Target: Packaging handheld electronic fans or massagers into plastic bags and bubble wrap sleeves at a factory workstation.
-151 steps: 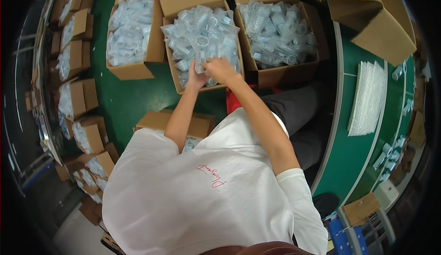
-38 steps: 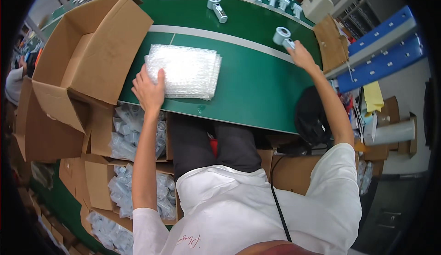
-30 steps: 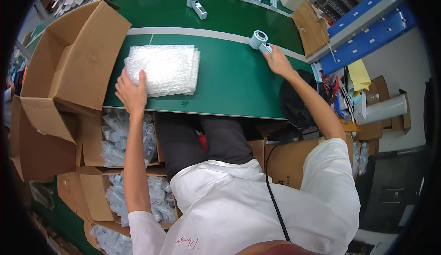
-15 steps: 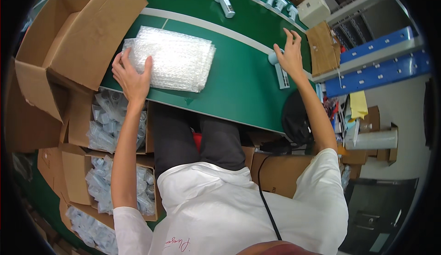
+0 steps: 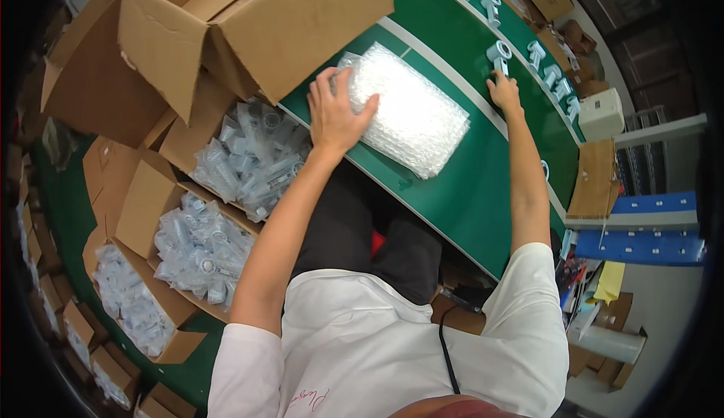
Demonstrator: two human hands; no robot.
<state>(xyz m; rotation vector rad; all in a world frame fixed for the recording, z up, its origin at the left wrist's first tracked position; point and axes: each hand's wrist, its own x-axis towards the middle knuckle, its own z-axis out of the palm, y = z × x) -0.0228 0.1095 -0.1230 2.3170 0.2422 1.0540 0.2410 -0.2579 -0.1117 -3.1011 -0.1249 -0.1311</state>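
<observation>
Over the green bench [image 5: 469,205], hands [image 5: 337,119] apart, right arm [image 5: 530,184] outstretched

A white box [image 5: 601,113] stands beside a brown cardboard sheet [image 5: 592,180]; yellow paper [image 5: 609,281] shows near blue strips [image 5: 637,246].

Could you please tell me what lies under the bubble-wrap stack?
The bubble-wrap stack lies on the green table, whose bare surface shows beside it. The left hand rests at its left end. Anything else directly beneath is covered, so I cannot tell.
</observation>
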